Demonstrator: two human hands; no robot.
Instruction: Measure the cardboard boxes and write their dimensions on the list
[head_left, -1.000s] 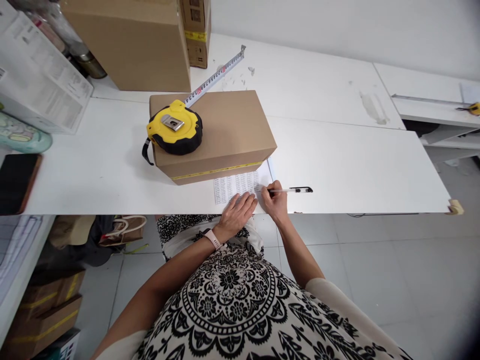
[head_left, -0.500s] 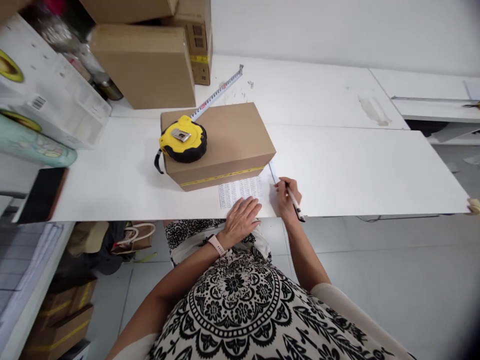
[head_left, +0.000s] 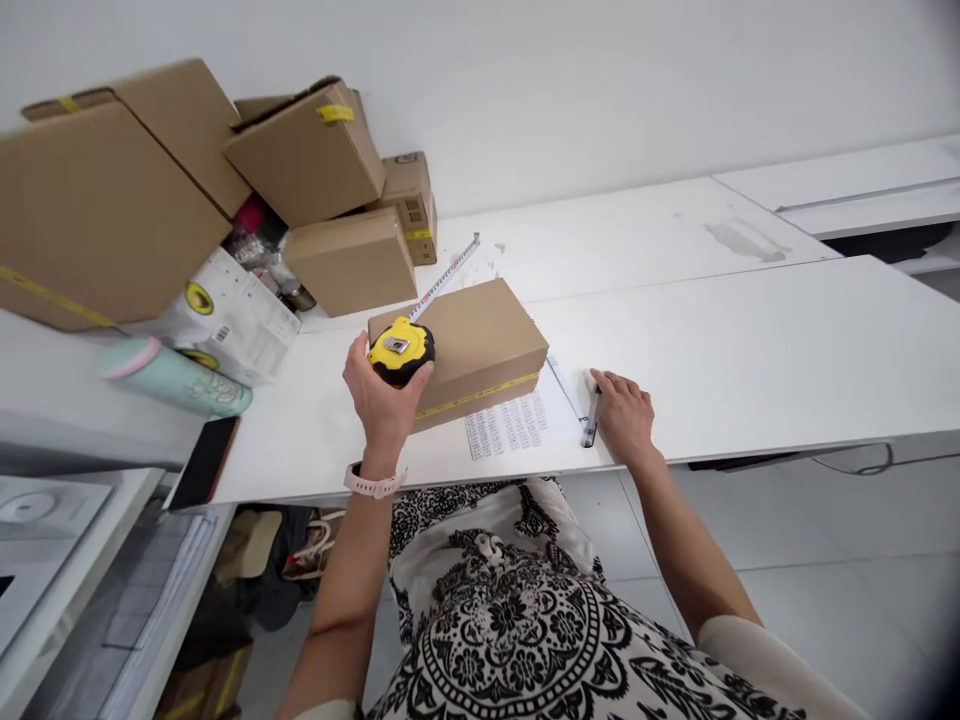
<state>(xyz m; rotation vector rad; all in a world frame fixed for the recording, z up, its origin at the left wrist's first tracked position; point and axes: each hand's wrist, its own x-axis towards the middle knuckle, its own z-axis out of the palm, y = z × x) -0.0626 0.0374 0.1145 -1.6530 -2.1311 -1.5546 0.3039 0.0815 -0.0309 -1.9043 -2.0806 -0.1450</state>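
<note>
My left hand (head_left: 386, 395) is closed around a yellow and black tape measure (head_left: 397, 350), which rests on a closed cardboard box (head_left: 480, 330). A length of its blade (head_left: 446, 278) sticks out beyond the box's back edge. My right hand (head_left: 626, 415) lies low on the table, fingertips around the upper end of a pen (head_left: 592, 420) whose dark end points toward me. Between the box and that hand lies a white paper sheet (head_left: 559, 410). A printed sheet with rows of small text (head_left: 506, 425) lies in front of the box, partly under it.
Several cardboard boxes (head_left: 304, 150) are stacked at the back left, by a white carton with avocado pictures (head_left: 232, 310). A mint-green bottle (head_left: 180, 375) and a dark phone-like slab (head_left: 202, 460) lie at the left. The white table (head_left: 735, 350) stretches right along the wall.
My left hand has left the paper and taken hold of the tape measure. My right hand has shifted, and the pen now lies lower beside it. The view has tilted up.
</note>
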